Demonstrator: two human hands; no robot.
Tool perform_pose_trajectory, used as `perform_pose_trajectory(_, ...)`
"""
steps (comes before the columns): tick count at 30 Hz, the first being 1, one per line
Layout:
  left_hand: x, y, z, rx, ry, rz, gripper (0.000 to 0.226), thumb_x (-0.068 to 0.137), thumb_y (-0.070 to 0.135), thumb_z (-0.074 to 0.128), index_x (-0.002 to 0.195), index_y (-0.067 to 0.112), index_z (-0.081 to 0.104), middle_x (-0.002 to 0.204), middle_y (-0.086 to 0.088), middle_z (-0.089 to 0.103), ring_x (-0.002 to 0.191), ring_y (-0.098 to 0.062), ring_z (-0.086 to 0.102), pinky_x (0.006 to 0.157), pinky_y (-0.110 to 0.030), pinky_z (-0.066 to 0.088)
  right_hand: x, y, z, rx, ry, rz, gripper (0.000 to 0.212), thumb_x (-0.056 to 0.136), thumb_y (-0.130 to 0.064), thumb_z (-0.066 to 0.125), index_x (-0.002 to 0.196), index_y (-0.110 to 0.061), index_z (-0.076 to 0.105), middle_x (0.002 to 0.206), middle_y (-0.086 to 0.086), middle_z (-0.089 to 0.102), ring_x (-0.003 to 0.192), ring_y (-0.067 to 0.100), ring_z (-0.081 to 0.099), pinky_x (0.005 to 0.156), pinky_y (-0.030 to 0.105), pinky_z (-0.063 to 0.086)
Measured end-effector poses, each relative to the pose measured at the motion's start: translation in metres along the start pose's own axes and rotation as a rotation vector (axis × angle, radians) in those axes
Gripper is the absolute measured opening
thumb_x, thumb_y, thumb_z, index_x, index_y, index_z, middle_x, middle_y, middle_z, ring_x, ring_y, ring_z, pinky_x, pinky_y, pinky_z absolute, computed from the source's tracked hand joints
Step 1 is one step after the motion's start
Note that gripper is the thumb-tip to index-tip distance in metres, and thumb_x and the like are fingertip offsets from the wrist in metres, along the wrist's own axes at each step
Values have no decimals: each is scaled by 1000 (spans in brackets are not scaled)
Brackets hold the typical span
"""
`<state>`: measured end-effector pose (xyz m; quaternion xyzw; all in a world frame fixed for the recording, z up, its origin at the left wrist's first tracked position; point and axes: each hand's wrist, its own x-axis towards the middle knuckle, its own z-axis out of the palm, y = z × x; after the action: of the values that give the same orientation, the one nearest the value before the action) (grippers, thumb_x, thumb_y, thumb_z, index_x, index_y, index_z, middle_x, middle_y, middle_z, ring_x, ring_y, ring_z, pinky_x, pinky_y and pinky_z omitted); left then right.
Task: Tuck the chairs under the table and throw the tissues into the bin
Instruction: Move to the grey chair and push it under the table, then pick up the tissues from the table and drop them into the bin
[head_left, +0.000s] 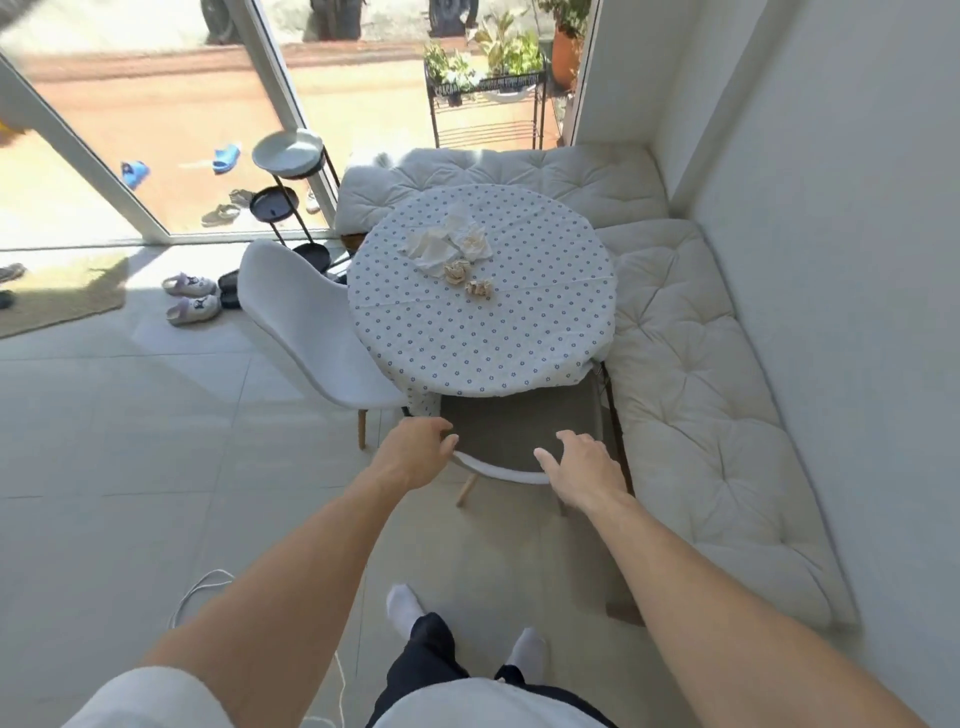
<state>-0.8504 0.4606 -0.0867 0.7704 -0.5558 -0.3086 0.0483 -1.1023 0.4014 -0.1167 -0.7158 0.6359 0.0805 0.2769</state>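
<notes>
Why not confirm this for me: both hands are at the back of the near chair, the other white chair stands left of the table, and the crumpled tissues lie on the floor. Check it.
One thing is wrong: the tissues lie on the table, not the floor, as the head view shows. The rest holds: the left hand and right hand are at the near chair back, and the other white chair stands left of the table.

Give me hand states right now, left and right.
Left hand: open, fingers on the near chair's backrest, not gripping.
Right hand: open, resting on the same backrest.
</notes>
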Motion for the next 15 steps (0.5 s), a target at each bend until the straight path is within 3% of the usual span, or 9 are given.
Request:
perform_pose_trajectory(4, -26, -16, -55, -80, 117, -42, 39, 105, 37, 52, 134, 22, 71, 137, 0, 73, 124, -21, 68, 107, -39, 53, -3, -32, -34, -7, 52, -86, 61, 100, -59, 43, 145, -18, 49, 139, 8, 58, 130, 29, 51, 100, 50, 48)
perform_pose_trajectory(8, -51, -31, -104, -70, 230, -85, 43, 107, 38, 51, 143, 20, 64, 146, 1, 66, 136, -21, 60, 114, -41, 48, 0, -68, -61, 10, 93, -160, 57, 99, -58, 45, 140, -19, 51, 133, 5, 60, 124, 26, 55, 101, 51, 49)
perform_pose_trajectory(15, -83, -79, -154, -130, 363, -189, 47, 105, 44, 54, 144, 20, 64, 144, 2, 68, 135, -19, 60, 114, -41, 49, 3, -135, -82, -32, 122, -304, 63, 100, -56, 47, 149, -16, 45, 143, 8, 55, 132, 29, 50, 104, 48, 48)
